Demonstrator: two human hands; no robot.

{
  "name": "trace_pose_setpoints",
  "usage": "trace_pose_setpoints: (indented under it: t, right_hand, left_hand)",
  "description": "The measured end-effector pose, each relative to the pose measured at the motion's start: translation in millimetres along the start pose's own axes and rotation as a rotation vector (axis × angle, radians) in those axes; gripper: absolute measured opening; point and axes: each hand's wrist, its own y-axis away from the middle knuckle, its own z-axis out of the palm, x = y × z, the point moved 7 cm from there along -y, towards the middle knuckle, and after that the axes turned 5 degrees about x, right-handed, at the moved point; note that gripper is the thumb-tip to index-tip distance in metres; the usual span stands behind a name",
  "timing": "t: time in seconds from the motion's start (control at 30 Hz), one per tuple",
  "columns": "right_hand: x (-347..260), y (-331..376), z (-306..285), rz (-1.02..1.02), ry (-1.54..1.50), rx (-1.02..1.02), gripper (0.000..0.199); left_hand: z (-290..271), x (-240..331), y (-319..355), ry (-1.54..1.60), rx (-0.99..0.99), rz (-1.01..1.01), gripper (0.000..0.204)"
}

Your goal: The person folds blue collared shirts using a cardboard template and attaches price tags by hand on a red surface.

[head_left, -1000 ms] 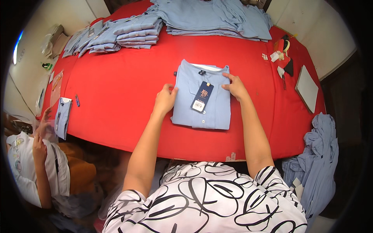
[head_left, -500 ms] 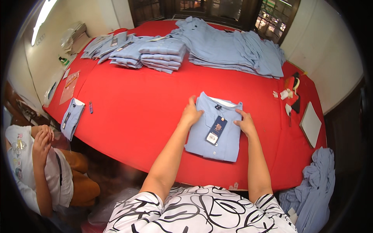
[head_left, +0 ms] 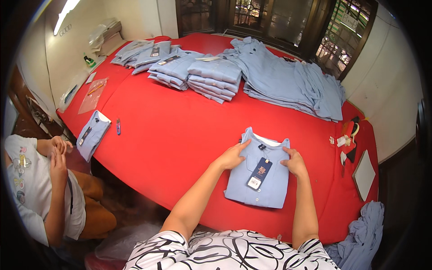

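Note:
A folded light blue shirt (head_left: 243, 191) lies on the red-covered table (head_left: 171, 135) in front of me, collar away from me. A dark blue hang tag (head_left: 259, 173) rests on its front below the neck opening, where a white insert shows. My left hand (head_left: 231, 156) touches the shirt's upper left side, fingers stretched toward the shoulder. At the upper right side, my right hand (head_left: 294, 162) lies on the edge with thumb and fingers apart. Both hands are open; the undersides of the fingers are hidden.
Stacks of folded blue shirts (head_left: 213, 78) and a pile of unfolded ones (head_left: 288, 83) cover the far side. Another folded shirt (head_left: 93, 136) lies left, near a small cutter (head_left: 118, 127) and a co-worker (head_left: 49, 193). A white board (head_left: 363, 175) and scissors (head_left: 343, 159) lie right.
My view has shifted, so the table sits lower in the picture. My left hand has moved from beside the shirt onto its upper left part; my right hand stays at the right edge.

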Motion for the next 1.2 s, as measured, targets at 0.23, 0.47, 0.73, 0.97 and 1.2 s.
trace_pose_setpoints:
  t: [0.23, 0.47, 0.73, 0.97, 1.2]
  right_hand:
    - [-127.6, -27.9, 83.3, -0.291, 0.125, -0.097, 0.067]
    - [-408.3, -157.2, 88.3, -0.797, 0.029, 0.239, 0.069]
    - [-501.0, -330.1, 156.9, -0.307, -0.226, -0.087, 0.061]
    - [-431.1, -387.3, 218.3, -0.249, -0.336, -0.604, 0.057]
    - [-287.3, -347.5, 12.0, -0.37, -0.4, 0.046, 0.04]
  left_hand:
    - [-153.6, -11.9, 47.9, -0.1, 0.229, -0.046, 0.071]
    - [-436.2, 88.5, -10.5, -0.551, 0.637, 0.252, 0.069]
    - [-587.1, 37.1, -188.3, -0.882, 0.849, 0.186, 0.062]
    - [-565.7, -171.2, -276.0, -0.722, 0.608, -0.032, 0.057]
    - [-562.1, -164.2, -289.8, -0.703, 0.58, -0.049, 0.048]
